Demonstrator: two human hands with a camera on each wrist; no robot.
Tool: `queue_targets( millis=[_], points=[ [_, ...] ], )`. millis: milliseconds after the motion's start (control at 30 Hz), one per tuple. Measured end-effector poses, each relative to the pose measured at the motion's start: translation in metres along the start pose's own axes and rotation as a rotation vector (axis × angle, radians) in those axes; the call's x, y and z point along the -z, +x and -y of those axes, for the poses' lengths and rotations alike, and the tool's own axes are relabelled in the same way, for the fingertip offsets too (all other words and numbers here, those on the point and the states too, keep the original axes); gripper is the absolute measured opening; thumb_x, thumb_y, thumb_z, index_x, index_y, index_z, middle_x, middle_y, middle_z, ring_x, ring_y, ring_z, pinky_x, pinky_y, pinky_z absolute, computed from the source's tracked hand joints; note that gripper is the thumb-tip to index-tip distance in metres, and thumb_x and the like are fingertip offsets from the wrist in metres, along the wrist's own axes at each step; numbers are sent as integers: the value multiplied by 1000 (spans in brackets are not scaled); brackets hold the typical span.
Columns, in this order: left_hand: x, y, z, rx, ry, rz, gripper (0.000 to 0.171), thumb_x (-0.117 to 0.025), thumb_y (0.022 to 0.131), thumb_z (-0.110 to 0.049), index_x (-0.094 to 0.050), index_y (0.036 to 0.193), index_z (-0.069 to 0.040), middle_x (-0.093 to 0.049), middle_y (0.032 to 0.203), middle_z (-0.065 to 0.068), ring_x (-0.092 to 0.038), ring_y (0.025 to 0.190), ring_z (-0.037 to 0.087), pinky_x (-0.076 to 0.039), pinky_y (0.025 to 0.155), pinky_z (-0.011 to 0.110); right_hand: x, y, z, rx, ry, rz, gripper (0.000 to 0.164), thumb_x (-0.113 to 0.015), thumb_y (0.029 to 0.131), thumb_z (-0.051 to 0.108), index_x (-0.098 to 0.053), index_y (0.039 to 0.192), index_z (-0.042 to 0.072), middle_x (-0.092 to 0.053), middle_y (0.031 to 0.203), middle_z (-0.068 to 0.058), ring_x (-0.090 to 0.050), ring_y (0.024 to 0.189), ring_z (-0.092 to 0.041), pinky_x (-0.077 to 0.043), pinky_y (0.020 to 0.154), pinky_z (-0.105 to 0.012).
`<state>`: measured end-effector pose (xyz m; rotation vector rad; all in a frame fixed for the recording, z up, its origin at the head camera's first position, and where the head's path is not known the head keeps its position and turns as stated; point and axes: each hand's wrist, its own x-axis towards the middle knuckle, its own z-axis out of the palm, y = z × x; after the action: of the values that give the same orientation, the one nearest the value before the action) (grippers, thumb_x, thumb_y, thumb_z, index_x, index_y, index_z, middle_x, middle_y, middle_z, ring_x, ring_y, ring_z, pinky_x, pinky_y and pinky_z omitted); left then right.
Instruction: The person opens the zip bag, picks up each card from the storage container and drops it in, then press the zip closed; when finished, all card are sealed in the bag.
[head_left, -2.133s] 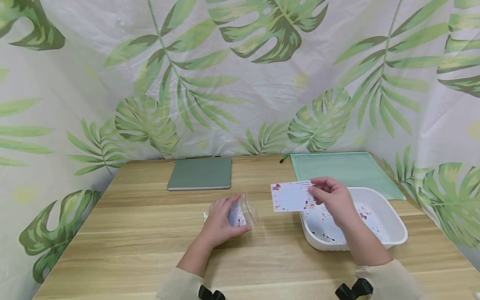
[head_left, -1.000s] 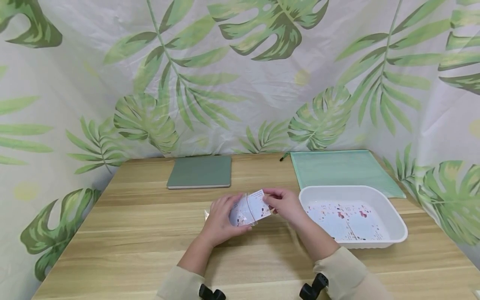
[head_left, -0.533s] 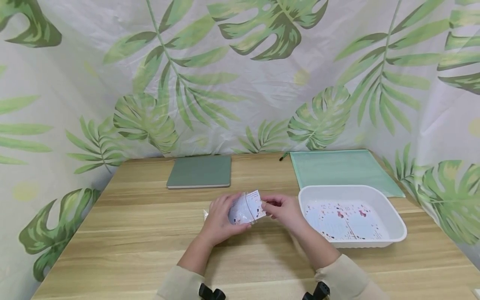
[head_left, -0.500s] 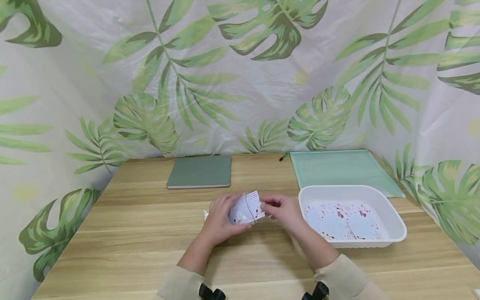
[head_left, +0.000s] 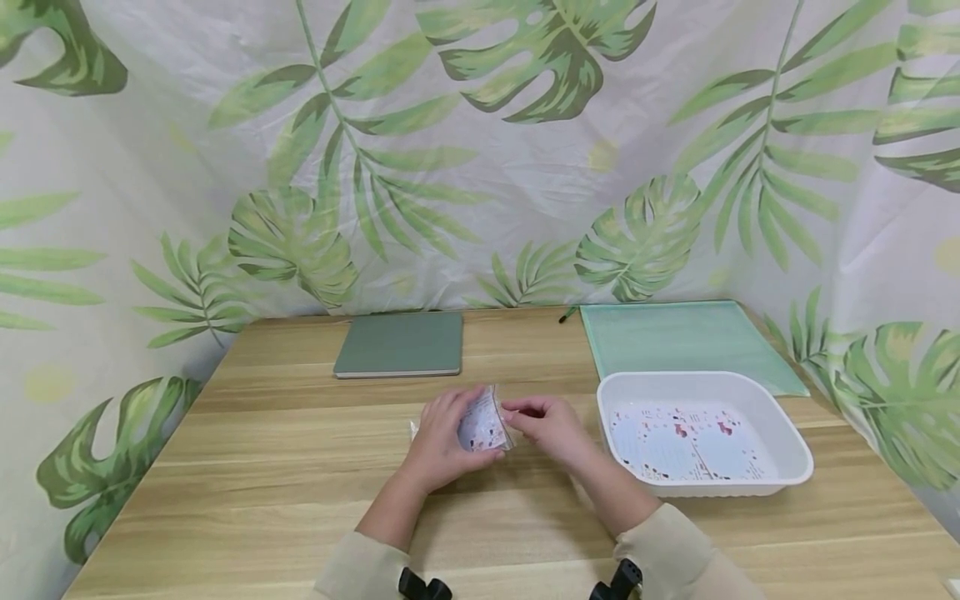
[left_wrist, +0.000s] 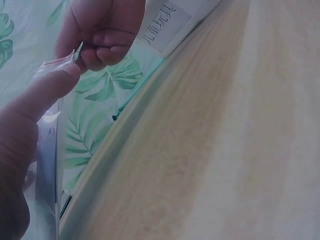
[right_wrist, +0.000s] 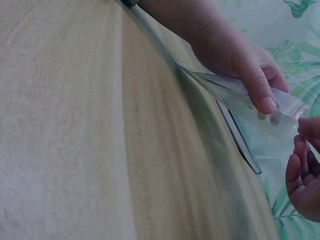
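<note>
My left hand (head_left: 442,437) grips a clear zip-lock bag (head_left: 487,421) over the middle of the table, thumb along the near side and fingers on the far side. Inside lie white cards (head_left: 480,427) with red and dark floral specks. At its open right end my right hand (head_left: 551,429) pinches the lip with thumb and index finger. The right wrist view has the pinching fingertips (right_wrist: 300,131) close by the red zip line. Seen from the left wrist, the bag (left_wrist: 48,145) stands edge-on beside the left thumb (left_wrist: 50,87).
To the right stands a white tray (head_left: 705,380) with several similar cards (head_left: 686,442) on its bottom. A green notebook (head_left: 400,346) lies at the back left. Behind the tray lies a pale green zip pouch (head_left: 675,337). The table (head_left: 262,475) meets a leaf-patterned cloth (head_left: 525,167).
My right hand brought a card from over the tray to the bag's mouth and pushed it left inside. Its fingers now pinch the bag's lip. The left hand has stayed on the bag.
</note>
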<state>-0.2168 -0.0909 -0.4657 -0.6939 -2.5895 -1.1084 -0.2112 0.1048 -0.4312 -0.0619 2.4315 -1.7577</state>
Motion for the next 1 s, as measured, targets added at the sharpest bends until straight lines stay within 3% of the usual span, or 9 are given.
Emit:
queue_targets(
  millis=[233,467,600,767,867,1000],
  points=[
    [0,0,-1,-3,-42,-25,90,-86,63,-42,-50,141,-16,-57,132,9,-50,121,29,-36,102,50,27,-13,13,14,-16,-38,27,-67,90,15,-70,115,4,-66,87,-2,-58,77,-16,-50,67,-26],
    [-1,0,-1,8,-51,-33,93,-86,62,-41,-49,143,-15,-56,133,10,-49,122,30,-35,103,50,78,-24,18,71,-112,-70,32,-67,91,17,-67,119,0,-70,96,-7,-58,79,-11,-51,67,-24],
    [-1,0,-2,20,-63,-43,93,-87,62,-40,-49,142,-14,-56,133,10,-49,122,31,-36,103,51,118,-29,14,51,-225,-109,36,-65,93,21,-65,123,0,-70,108,-12,-58,85,-7,-51,71,-23],
    [0,0,-3,39,-87,-61,93,-88,61,-40,-50,142,-15,-57,132,10,-49,122,31,-38,101,53,172,-34,-2,-18,-444,-97,42,-64,94,28,-63,126,0,-68,112,-17,-59,86,-15,-51,69,-28],
    [0,1,-3,46,-90,-58,94,-89,61,-39,-49,143,-15,-57,132,10,-48,123,31,-37,102,54,200,-37,-16,-51,-578,-57,41,-64,94,27,-64,124,-1,-67,109,-17,-59,91,-21,-50,73,-30],
    [0,1,-3,45,-91,-52,95,-89,61,-39,-49,143,-15,-56,133,11,-48,124,32,-34,105,55,226,-40,-37,-35,-683,6,34,-70,88,18,-68,115,-3,-69,99,-12,-58,87,-19,-49,72,-31]
  ],
)
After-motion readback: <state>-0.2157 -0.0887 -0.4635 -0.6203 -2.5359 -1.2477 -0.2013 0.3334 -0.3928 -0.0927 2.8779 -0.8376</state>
